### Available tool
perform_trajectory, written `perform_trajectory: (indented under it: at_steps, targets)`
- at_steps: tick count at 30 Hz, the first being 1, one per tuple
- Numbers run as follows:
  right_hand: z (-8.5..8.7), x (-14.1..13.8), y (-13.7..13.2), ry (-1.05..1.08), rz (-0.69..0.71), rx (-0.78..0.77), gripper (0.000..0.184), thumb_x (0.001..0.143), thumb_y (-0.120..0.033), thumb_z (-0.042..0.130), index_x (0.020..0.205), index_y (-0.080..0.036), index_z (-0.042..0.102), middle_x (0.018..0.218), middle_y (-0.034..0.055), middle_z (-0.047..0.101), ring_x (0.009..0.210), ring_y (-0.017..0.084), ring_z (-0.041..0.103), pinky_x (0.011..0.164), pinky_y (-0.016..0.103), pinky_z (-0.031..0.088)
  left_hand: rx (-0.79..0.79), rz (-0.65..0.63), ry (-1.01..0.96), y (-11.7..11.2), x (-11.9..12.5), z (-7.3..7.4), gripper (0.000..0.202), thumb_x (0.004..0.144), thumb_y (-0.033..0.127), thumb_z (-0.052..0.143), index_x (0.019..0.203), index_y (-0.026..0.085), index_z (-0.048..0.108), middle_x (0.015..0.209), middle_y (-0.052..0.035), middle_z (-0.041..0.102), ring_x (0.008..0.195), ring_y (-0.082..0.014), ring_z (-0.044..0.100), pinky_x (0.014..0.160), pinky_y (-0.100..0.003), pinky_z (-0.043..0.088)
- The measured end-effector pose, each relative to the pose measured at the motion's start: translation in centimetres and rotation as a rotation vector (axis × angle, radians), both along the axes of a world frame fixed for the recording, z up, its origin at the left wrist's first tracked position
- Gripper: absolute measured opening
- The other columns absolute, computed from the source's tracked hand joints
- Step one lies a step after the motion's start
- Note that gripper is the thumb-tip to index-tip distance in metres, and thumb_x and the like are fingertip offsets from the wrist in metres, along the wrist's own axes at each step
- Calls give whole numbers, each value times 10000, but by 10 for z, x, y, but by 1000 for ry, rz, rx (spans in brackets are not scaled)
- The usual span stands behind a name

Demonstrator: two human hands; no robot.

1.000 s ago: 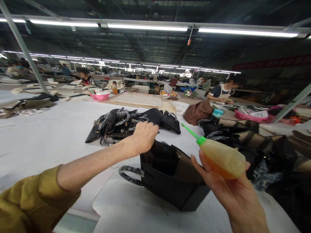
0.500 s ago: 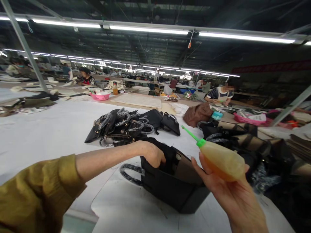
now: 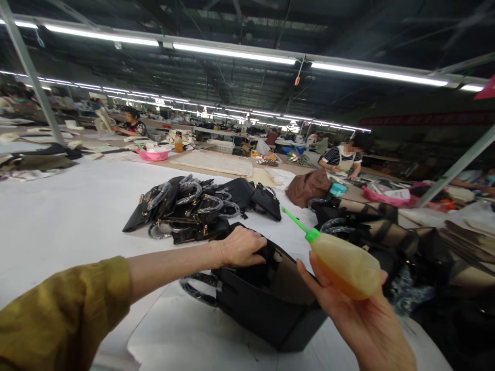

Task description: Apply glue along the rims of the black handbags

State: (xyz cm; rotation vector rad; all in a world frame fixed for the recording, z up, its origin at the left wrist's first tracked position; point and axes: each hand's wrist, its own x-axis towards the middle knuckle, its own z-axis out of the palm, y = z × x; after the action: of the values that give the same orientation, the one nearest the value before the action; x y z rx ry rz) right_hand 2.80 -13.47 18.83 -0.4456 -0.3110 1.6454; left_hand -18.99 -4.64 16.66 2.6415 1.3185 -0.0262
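Observation:
A black handbag [image 3: 266, 309] stands open on the white table [image 3: 69, 211] in front of me. My left hand [image 3: 242, 247] is closed on the bag's upper edge, fingers curled over the rim; a mustard sleeve covers the forearm. My right hand [image 3: 348, 309] holds a squeeze bottle [image 3: 344, 264] of yellowish liquid with a green nozzle that points up and to the left, above the bag's right side. A plastic-wrapped handle [image 3: 197, 286] lies at the bag's left.
A heap of black handbags [image 3: 193, 206] lies further back on the table. More bags and brown pieces [image 3: 386, 232] pile up at the right, with a brown bundle [image 3: 311, 185] behind. Other people work at far tables; a pink basin [image 3: 153, 153] stands there.
My left hand dropped from above the bag into its opening, then settled gripping the upper edge. The bottle stayed in my right hand, nearly unmoved. The view shifted slightly.

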Motion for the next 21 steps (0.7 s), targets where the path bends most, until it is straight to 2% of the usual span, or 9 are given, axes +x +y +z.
perform_trajectory:
  at_steps: [2, 3, 5, 8, 10, 15, 17, 21]
  targets:
    - [2, -2, -1, 21, 17, -4, 399, 642, -516, 728, 972, -293, 706, 1092, 28, 681, 1003, 308, 617, 933, 615, 386, 66, 64, -119, -1, 5, -10, 531, 733, 605, 536, 1020, 158, 553, 1051, -135, 622, 980, -314, 578, 818, -405, 451]
    - [4, -3, -1, 31, 16, -6, 404, 635, -512, 733, 969, -286, 706, 1085, 25, 684, 998, 309, 619, 930, 614, 390, 51, 130, -161, -1, 7, -17, 632, 672, 666, 560, 1034, 148, 535, 1049, -146, 617, 957, -321, 585, 792, -404, 463]
    - [6, -5, -2, 35, 15, -12, 417, 617, -500, 750, 965, -273, 709, 1082, 32, 685, 982, 312, 626, 922, 603, 402, -68, 249, -207, 3, 10, -32, 808, 566, 759, 570, 1072, 133, 504, 1049, -161, 614, 927, -327, 595, 750, -396, 476]
    - [10, -8, -5, 15, 9, -39, 401, 582, -480, 779, 925, -280, 724, 1076, 39, 687, 954, 317, 638, 918, 593, 405, -256, 274, -279, 10, 14, -50, 891, 505, 805, 563, 1088, 135, 500, 1023, -147, 625, 903, -306, 605, 704, -357, 481]
    - [13, -10, -7, 0, -4, -66, 397, 576, -483, 780, 917, -288, 727, 1063, 35, 692, 943, 316, 643, 924, 595, 396, -286, 276, -339, 15, 17, -57, 848, 519, 806, 550, 1050, 145, 526, 989, -127, 634, 881, -289, 608, 677, -337, 478]
    - [14, -13, -8, -52, -33, -81, 372, 595, -519, 747, 898, -304, 732, 1059, 33, 693, 919, 321, 652, 887, 599, 429, -122, 244, -411, 19, 26, -61, 630, 607, 717, 558, 913, 167, 578, 888, -99, 641, 813, -270, 605, 661, -331, 472]
    - [14, -13, -8, -61, -37, -88, 375, 602, -527, 737, 899, -299, 731, 1056, 33, 694, 924, 318, 651, 879, 591, 439, -104, 217, -424, 17, 29, -62, 501, 675, 608, 555, 904, 163, 579, 854, -98, 640, 779, -263, 606, 649, -330, 472]
    - [14, -13, -6, -56, -34, -87, 424, 599, -514, 751, 939, -264, 721, 1075, 44, 685, 930, 315, 648, 878, 580, 448, -186, 176, -477, 11, 30, -65, 254, 765, 336, 476, 890, 139, 577, 796, -86, 642, 717, -216, 605, 649, -310, 480]
